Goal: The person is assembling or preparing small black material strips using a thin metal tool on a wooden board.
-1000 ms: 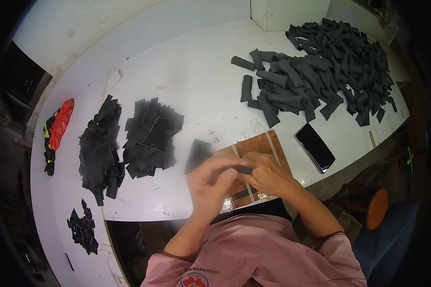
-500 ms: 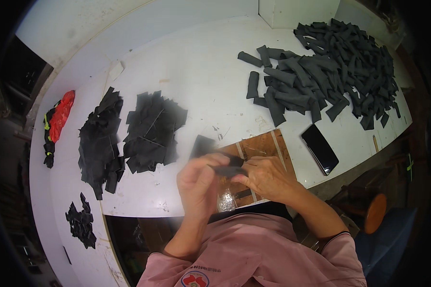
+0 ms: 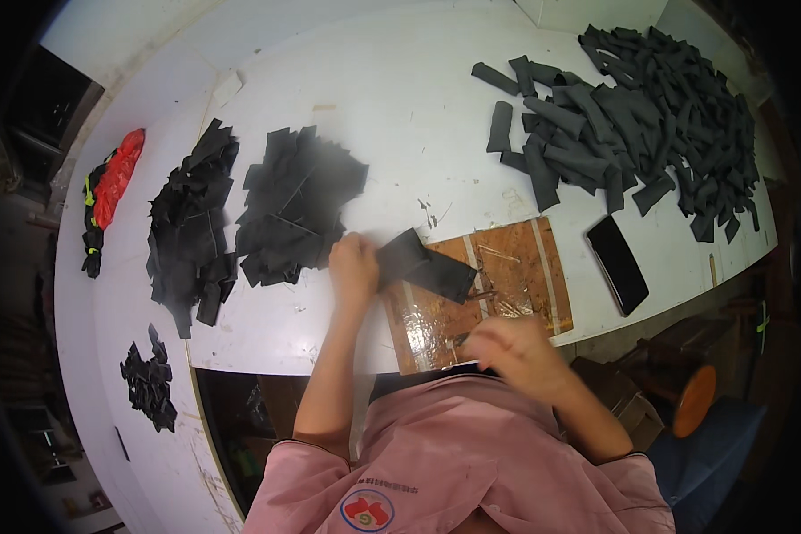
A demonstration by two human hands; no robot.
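Note:
My left hand (image 3: pixel 354 267) grips one end of a flat black foam piece (image 3: pixel 423 264) that lies across the left part of a brown wooden cutting board (image 3: pixel 516 276). My right hand (image 3: pixel 512 349) is blurred, pulled back near my chest below the board's front edge; whether it holds something I cannot make out. Just left of my left hand lies a pile of flat black cut pieces (image 3: pixel 298 205).
A big heap of dark grey foam strips (image 3: pixel 632 107) fills the far right of the white table (image 3: pixel 400 98). A black phone (image 3: pixel 617 264) lies right of the board. More black scrap piles (image 3: pixel 191 227) (image 3: pixel 149 381) and a red and black bundle (image 3: pixel 107 191) lie left.
Both hands were together over the board; now my left hand has moved left with the black piece and my right hand has drawn back toward my body.

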